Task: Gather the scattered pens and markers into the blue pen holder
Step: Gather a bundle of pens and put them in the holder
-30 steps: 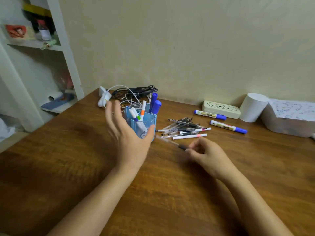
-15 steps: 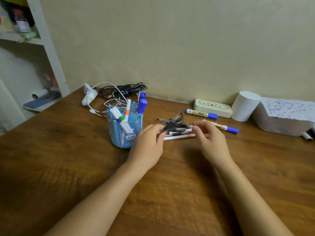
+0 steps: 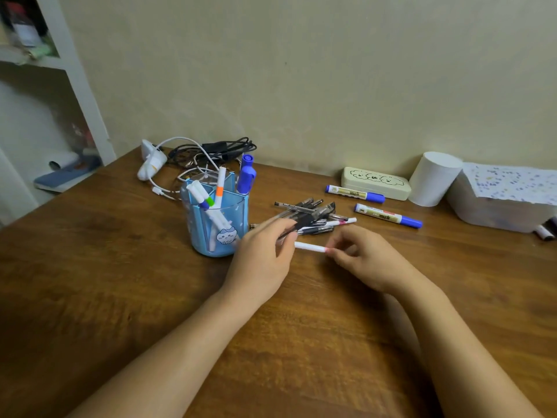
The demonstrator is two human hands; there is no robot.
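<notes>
**White pen between my two hands, holder at my left**

My right hand [image 3: 366,260] pinches the pink-banded end of a slim white pen [image 3: 309,247], and the pen's other end reaches my left hand [image 3: 260,256]. My left hand is curled around a thin dark pen [image 3: 294,229]; the motion blur there means I can only say it seems gripped between thumb and fingers.

The blue pen holder [image 3: 215,220] stands upright just beyond and to the left of my left hand, nearly touching it. It is translucent blue, divided into compartments, with a small cat sticker on the front. White markers with blue, green and orange bands lean inside it, and a blue marker [image 3: 246,176] stands at its back.

Just past my fingertips lies a loose pile of black and clear pens [image 3: 313,214]. Farther out from my right hand, two white markers with blue caps [image 3: 387,216] lie apart on the brown wooden surface [image 3: 105,267].

Beyond those, against the beige wall, are a cream case with cartoon dogs [image 3: 376,182], a white cup [image 3: 434,179] and a white box. Tangled cables [image 3: 211,152] lie behind the holder, and a white shelf stands off to my far left.
</notes>
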